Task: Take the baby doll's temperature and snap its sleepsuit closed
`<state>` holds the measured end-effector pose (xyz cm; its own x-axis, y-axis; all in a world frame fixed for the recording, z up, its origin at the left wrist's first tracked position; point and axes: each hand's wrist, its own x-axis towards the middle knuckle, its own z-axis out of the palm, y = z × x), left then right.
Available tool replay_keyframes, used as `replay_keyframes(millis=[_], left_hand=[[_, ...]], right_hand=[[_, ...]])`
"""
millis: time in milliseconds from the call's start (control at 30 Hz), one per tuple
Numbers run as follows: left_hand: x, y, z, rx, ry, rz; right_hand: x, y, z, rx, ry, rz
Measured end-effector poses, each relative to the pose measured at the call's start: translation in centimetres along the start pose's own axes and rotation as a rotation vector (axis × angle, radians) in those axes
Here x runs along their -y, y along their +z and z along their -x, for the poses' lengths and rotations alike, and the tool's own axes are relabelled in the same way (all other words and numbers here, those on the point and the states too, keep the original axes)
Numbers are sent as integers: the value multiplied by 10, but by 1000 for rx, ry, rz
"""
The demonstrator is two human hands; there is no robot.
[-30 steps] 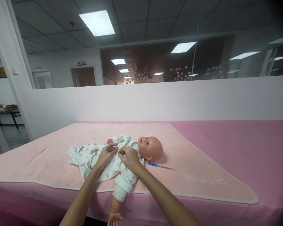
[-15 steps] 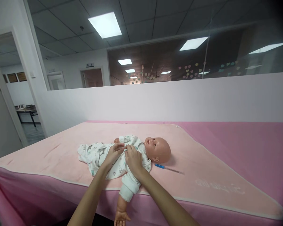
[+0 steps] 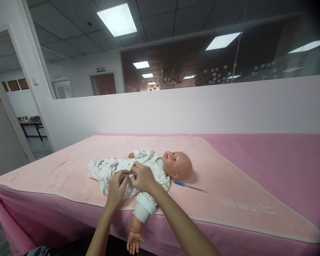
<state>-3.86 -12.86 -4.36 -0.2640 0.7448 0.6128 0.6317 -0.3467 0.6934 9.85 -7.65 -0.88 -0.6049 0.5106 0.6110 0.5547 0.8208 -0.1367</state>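
A baby doll [image 3: 176, 164] lies on its back on a light pink blanket [image 3: 74, 174], head to the right. It wears a white printed romper [image 3: 110, 168]. My left hand [image 3: 117, 187] and my right hand [image 3: 142, 176] meet over the doll's belly, fingers pinched together on the front of the romper. One doll arm [image 3: 136, 236] hangs over the near edge of the table. A thin blue-capped stick, perhaps a thermometer [image 3: 190, 187], lies on the blanket just right of the doll's head.
The blanket covers a table with a darker pink cloth [image 3: 282, 160]. A low white partition wall [image 3: 202, 106] runs behind it. A doorway on the left shows a desk [image 3: 29, 124] in another room.
Both hands slid a little down the doll's front, from the chest toward the belly, still pinching the romper. The camera view shifted slightly.
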Motion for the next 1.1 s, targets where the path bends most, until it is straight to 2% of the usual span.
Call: replay_keyframes(millis=[133,333,600,833,1100], left_hand=[[2,-5,6,49,19,-34],[1,1,5,78,80,-169],[5,11,5,34,106,-365],[9,14,-7,67,-17,-355],[16,15,-4,9,73,-285]], right_hand=[[0,2,-1,-34,29,0],[-3,7,-2,-66,41,-43],[-4,7,-2,-52,39,-120],[-5,9,-2,-34,64,-129],[-3,8,-1,-41,85,-114]])
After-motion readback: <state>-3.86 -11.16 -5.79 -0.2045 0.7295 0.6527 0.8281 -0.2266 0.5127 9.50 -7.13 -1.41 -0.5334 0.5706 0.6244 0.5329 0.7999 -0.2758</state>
